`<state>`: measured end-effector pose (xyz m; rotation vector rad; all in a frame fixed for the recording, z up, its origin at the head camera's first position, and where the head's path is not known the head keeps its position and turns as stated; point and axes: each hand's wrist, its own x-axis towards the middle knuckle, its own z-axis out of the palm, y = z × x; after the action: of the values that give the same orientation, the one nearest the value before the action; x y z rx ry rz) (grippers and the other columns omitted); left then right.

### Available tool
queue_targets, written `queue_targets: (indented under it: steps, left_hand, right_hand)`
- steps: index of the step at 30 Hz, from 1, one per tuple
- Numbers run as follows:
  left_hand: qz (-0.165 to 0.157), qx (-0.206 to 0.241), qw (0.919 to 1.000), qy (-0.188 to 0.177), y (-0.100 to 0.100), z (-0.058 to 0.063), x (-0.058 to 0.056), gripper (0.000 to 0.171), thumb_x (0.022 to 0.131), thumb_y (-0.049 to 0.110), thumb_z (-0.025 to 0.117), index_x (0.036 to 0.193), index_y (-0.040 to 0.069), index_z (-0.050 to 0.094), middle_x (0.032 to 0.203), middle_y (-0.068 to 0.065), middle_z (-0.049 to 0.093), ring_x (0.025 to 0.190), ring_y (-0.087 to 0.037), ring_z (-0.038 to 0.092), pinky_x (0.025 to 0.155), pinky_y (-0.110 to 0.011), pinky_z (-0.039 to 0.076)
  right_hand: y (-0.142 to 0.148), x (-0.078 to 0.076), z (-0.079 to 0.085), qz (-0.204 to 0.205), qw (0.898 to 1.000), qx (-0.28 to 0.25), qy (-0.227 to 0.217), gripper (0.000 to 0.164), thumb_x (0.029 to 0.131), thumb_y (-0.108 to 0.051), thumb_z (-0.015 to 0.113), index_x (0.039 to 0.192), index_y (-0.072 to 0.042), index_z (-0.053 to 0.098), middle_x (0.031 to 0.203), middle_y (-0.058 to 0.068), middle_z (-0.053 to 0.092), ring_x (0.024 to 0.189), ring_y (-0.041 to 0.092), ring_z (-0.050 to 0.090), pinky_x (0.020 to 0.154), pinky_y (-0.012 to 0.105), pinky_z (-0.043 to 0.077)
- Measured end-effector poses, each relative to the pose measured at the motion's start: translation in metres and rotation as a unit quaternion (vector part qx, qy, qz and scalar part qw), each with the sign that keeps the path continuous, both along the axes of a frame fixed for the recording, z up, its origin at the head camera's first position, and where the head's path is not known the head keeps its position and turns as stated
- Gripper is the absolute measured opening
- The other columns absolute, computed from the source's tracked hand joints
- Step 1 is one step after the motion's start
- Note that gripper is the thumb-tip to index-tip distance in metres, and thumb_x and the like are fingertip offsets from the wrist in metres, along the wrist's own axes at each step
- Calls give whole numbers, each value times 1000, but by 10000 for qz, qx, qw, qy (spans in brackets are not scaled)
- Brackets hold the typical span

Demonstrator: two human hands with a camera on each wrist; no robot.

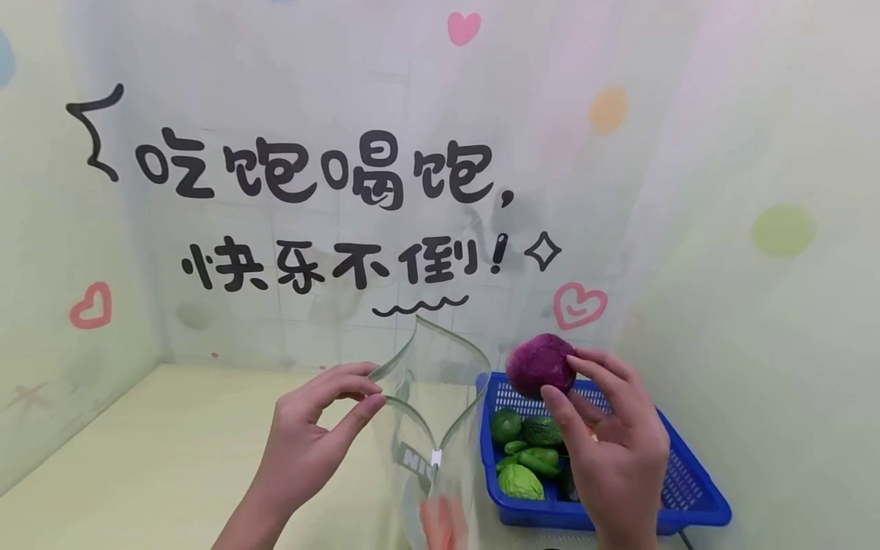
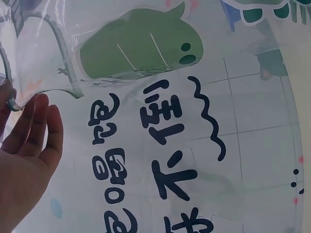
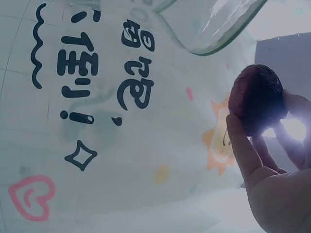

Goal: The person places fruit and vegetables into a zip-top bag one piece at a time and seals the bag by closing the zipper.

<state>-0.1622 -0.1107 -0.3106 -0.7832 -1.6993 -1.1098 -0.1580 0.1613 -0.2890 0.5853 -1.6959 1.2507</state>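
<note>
Right hand (image 1: 615,439) pinched roundish purple vegetable (image 1: 541,366) between thumb and fingers, just right of clear green-rimmed plastic bag (image 1: 457,426), mouth gaping upward, not touching. Left hand (image 1: 323,424), thumb opposite fingers, pinched bag's left rim.

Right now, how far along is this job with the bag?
Probably partway. Looking done: the clear bag is open at the top, and something orange shows through it, possibly already inside. In hand: left fingers pinch the rim, while right fingers hold a purple vegetable, not yet in. Likely left: putting that in, then perhaps the green vegetables in the blue basket.
</note>
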Motion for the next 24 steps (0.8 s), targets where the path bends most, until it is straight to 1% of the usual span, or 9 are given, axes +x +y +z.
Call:
queue_targets:
  steps: [2, 5, 7, 9, 12, 15, 17, 20, 24]
  left_hand:
    - [-23, -10, 10000, 62, 3, 4, 3, 29, 67, -16, 76, 85, 6, 69, 86, -6, 70, 95, -23, 65, 91, -19, 48]
    - [-84, -34, 9999, 135, 6, 6, 6, 30, 66, -17, 76, 83, 6, 68, 89, -9, 70, 93, -23, 65, 88, -16, 48]
    - [-161, -63, 9997, 192, 8, 6, 6, 30, 66, -17, 76, 84, 6, 68, 90, -10, 70, 92, -22, 65, 87, -16, 48]
    - [-206, -93, 9995, 224, 9, 5, 6, 30, 65, -16, 76, 83, 6, 68, 90, -10, 70, 91, -23, 66, 87, -15, 49]
    - [-227, -130, 9994, 239, 11, 4, 6, 30, 65, -16, 77, 83, 7, 68, 90, -11, 70, 92, -23, 66, 88, -16, 49]
    - [-280, -183, 9992, 240, 11, 1, 5, 30, 65, -15, 76, 84, 8, 68, 91, -10, 70, 93, -23, 66, 89, -16, 49]
    - [-349, -236, 9988, 244, 10, -2, 3, 30, 67, -13, 77, 86, 9, 68, 92, -8, 70, 95, -23, 65, 89, -16, 49]
    - [-450, -296, 9982, 276, 10, -9, -2, 30, 69, -10, 77, 88, 11, 68, 94, -6, 70, 96, -23, 65, 90, -17, 49]
    - [-538, -324, 9975, 335, 9, -14, -7, 28, 71, -7, 78, 89, 12, 68, 96, -4, 70, 97, -23, 65, 90, -18, 49]
  right_hand:
    - [-6, 5, 3, 276, 9991, -16, 335, 47, 71, 20, 73, 115, 5, 65, 121, 19, 56, 105, 26, 61, 78, 25, 55]
    - [-14, 13, 6, 588, 9962, 118, 628, 49, 67, 25, 72, 113, 10, 63, 118, 24, 54, 103, 27, 62, 80, 27, 54]
    - [-20, 18, 8, 611, 9957, 255, 647, 50, 65, 26, 73, 112, 9, 63, 118, 23, 54, 103, 25, 62, 80, 27, 54]
    - [-26, 22, 10, 514, 9958, 436, 619, 51, 64, 25, 74, 110, 8, 64, 117, 21, 55, 103, 22, 61, 79, 26, 54]
    - [-32, 25, 12, 385, 9954, 656, 583, 50, 62, 24, 75, 108, 8, 65, 115, 21, 57, 103, 20, 61, 78, 24, 54]
    - [-35, 25, 12, 383, 9937, 782, 699, 48, 62, 23, 76, 106, 9, 64, 112, 23, 57, 103, 22, 60, 81, 24, 53]
    - [-37, 24, 12, 458, 9923, 807, 827, 45, 63, 21, 77, 105, 10, 64, 111, 24, 57, 103, 25, 60, 84, 25, 52]
    - [-38, 24, 13, 524, 9896, 838, 1044, 39, 69, 14, 78, 105, 10, 64, 110, 25, 57, 103, 27, 59, 89, 25, 50]
    - [-41, 25, 14, 214, 9879, 1000, 1162, 31, 79, -5, 78, 105, 6, 65, 109, 22, 60, 103, 26, 59, 90, 17, 49]
